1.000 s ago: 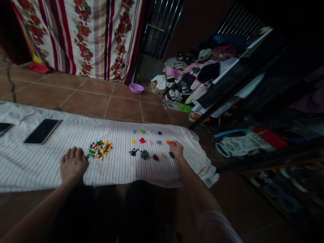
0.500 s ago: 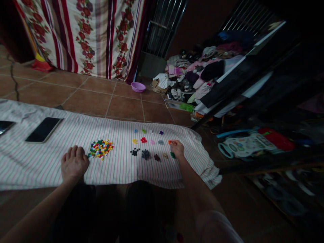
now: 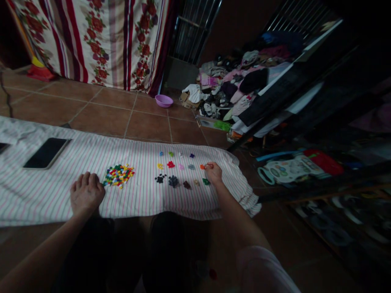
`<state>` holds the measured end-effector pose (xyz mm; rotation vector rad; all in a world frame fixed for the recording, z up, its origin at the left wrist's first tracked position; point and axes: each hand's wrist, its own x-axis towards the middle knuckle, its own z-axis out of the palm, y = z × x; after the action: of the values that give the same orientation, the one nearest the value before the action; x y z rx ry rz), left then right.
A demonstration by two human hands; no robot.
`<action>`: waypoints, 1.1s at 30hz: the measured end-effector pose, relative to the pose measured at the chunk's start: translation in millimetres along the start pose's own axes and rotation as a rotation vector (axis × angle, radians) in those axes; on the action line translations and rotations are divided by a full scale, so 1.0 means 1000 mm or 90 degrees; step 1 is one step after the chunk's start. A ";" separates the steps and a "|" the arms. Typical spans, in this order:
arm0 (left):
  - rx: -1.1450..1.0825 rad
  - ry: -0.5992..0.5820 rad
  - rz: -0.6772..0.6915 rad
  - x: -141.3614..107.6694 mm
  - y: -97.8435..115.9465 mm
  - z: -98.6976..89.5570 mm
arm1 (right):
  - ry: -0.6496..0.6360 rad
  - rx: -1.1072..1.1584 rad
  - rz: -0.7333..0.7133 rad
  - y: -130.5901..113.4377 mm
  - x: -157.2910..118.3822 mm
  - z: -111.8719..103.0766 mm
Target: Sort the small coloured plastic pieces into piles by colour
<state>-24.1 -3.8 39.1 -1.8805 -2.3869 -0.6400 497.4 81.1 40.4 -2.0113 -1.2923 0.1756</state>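
My right hand point(image 3: 214, 173) is at the right end of the sorted piles, its thumb and fingers pinched on a small orange piece right beside the orange pile point(image 3: 202, 167). Below the fingers lies a dark green pile point(image 3: 206, 182). My left hand point(image 3: 87, 192) rests palm down on the striped cloth point(image 3: 137, 199), holding nothing, fingers loosely bent. Just right of it is a heap of mixed coloured small pieces point(image 3: 119, 176). Several single-colour piles form rows, among them red point(image 3: 170, 164), yellow point(image 3: 160, 166), black point(image 3: 159, 178), dark grey point(image 3: 173, 181) and brown point(image 3: 186, 185).
A phone point(image 3: 46, 153) lies on the cloth at left, with part of another dark device point(image 3: 3, 147) at the edge. Beyond, on the tiled floor, are a purple basin point(image 3: 164, 101) and a heap of clothes point(image 3: 232, 83). A dark bar point(image 3: 247, 140) slants at right.
The whole view has shifted slightly, moving everything a little up and left. My right hand stays pinched by the orange pile, and my left hand keeps its place beside the mixed heap.
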 end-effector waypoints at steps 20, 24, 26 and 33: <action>0.031 -0.013 0.013 0.001 -0.006 0.003 | -0.431 -0.083 -0.314 -0.050 -0.068 0.005; 0.031 -0.012 0.010 0.001 -0.006 0.004 | -0.398 -0.098 -0.326 -0.052 -0.068 0.007; 0.029 -0.007 0.010 0.001 -0.007 0.005 | -0.367 -0.089 -0.334 -0.056 -0.071 0.011; 0.033 -0.010 0.001 0.001 -0.009 0.008 | -0.362 0.006 -0.447 -0.072 -0.093 0.038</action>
<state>-31.0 -1.6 29.1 -1.8743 -2.3866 -0.5587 381.3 38.8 35.1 -1.4204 -2.2620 0.4296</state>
